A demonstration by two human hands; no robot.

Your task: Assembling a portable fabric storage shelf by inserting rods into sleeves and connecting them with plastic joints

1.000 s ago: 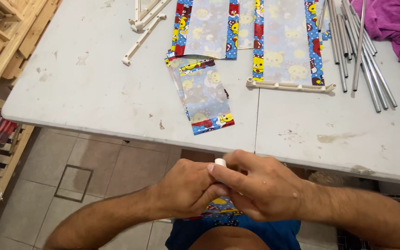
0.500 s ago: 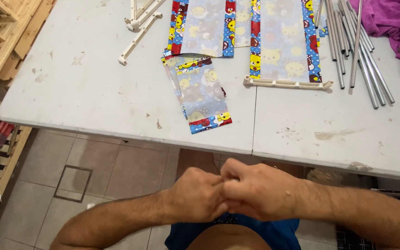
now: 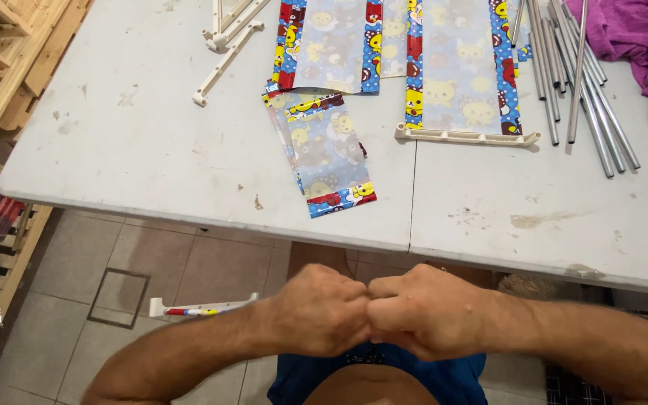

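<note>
Hands: left hand (image 3: 316, 309) & right hand (image 3: 425, 311) both fisted, knuckles touching, low centre, above blue shorts (image 3: 384, 375); whatever they grip is hidden, can't tell what.
Floor: white plastic bar (image 3: 202, 306) w/ coloured strip lies on tiles, partly behind left forearm.
Table: grey table (image 3: 136, 157) just beyond hands.
Small printed sheet: blue cartoon-print piece (image 3: 328, 154), red/yellow edge, near front edge.
Long sheets: two cartoon-print panels (image 3: 459, 64) farther back, tops cut off.
White rail: white rail (image 3: 466, 136) at right panel's foot.
Far right: metal rods (image 3: 579, 82), purple cloth (image 3: 628, 34), partly cut off.
</note>
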